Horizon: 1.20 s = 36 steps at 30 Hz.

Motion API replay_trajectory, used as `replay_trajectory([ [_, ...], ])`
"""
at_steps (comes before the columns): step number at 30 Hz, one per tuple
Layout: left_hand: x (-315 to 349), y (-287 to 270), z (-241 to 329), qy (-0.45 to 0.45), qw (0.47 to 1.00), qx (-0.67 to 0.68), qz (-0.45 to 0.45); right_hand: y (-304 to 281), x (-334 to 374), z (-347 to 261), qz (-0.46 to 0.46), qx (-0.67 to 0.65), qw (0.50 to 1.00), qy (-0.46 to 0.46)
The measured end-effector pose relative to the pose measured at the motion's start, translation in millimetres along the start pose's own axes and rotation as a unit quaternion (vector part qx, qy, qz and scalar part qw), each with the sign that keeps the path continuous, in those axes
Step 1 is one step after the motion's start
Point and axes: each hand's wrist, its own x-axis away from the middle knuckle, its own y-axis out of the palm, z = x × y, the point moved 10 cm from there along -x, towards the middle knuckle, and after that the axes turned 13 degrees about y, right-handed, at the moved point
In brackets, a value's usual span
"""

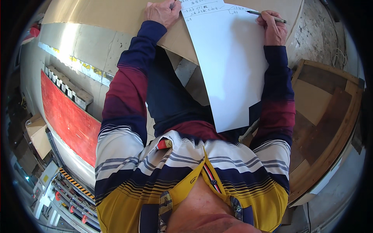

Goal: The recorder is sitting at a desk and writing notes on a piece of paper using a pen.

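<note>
A large white sheet of paper (233, 73) lies over the tabletop's near edge and hangs down toward my lap. Handwritten lines run across its far end. My right hand (272, 28) grips a slim dark pen (272, 16), whose tip points left and meets the sheet at the end of a written line. At the sheet's upper left edge rests my left hand (164, 13), its fingers curled in. A small dark bit shows between thumb and forefinger there, too little to name. Beneath the paper is a tan, cardboard-like surface (176, 40).
To the right stands a wooden-framed piece with brown panels (330, 112). On the left are a red panel (68, 116), a row of metal blocks (70, 87) and a cardboard box (39, 138). Machinery with a black-and-yellow striped bar (75, 183) sits at lower left.
</note>
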Motion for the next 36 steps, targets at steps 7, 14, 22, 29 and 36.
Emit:
replay_trajectory([
  [7, 4.8, -29.2, 7.4, 0.091, 0.948, 0.244, 0.182, 12.4, 14.2, -9.8, -0.007, 0.036, 0.998, -0.048],
  [14, 2.1, -1.9, -0.8, 0.002, 1.000, -0.021, 0.006, 13.7, 19.3, -15.7, 0.015, 0.046, 0.997, -0.053],
  [22, 2.6, -2.8, -2.4, -0.006, 1.000, -0.002, 0.000, 14.1, 21.4, -15.0, 0.035, 0.064, 0.997, -0.014],
  [29, 4.8, -8.2, -2.7, 0.011, 0.995, 0.085, 0.060, 14.2, 21.4, -14.4, 0.040, 0.075, 0.995, -0.045],
  [36, 2.3, 3.4, -3.8, -0.001, 1.000, -0.002, -0.008, 17.8, 17.5, -8.4, 0.011, 0.097, 0.994, -0.042],
])
